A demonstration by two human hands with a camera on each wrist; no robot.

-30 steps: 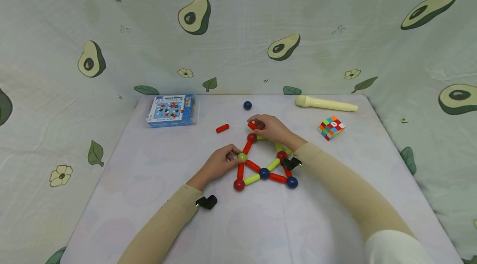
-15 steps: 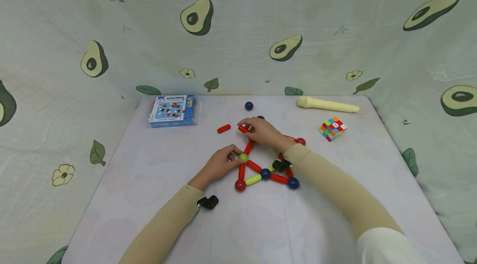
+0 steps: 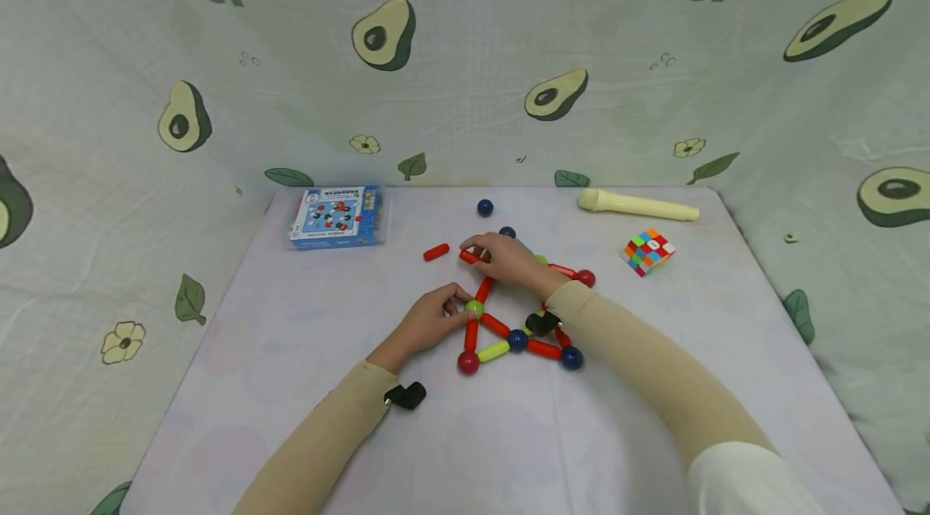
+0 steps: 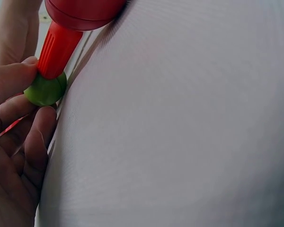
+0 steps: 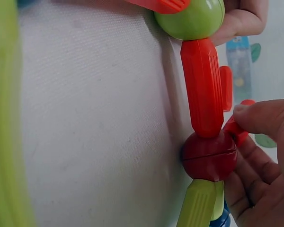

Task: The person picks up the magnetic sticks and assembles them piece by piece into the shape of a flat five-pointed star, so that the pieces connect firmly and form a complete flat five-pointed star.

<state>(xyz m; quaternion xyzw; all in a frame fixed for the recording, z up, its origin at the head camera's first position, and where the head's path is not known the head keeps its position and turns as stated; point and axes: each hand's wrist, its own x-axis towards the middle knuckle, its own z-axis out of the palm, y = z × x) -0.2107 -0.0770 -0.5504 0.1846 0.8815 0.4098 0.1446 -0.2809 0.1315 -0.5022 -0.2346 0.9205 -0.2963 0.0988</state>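
- I saw the frame of rods and balls (image 3: 512,333) lying flat at the centre of the head view, on the table (image 3: 291,386); flat on the cloth, its joints could be reached from either side.
- My left hand (image 3: 429,320) sat just left of the frame; I judged it was there to steady the joint; its thumb and fingers were curled round the green ball (image 4: 46,90), pinching it where a red rod (image 4: 58,47) met it.
- My right hand (image 3: 512,258) lay over the top of the frame, above centre; its fingertips pinched a short red rod (image 3: 471,257), held against the dark red ball (image 5: 209,155), probably to seat it; the other fingers were loosely curled.
- A loose red rod (image 3: 436,252) lay just left of that hand; a blue ball (image 3: 484,207) lay above it.
- The box (image 3: 336,215) sat at upper left; the cream stick (image 3: 638,204) and cube (image 3: 647,250) at upper right, all well apart from the frame.
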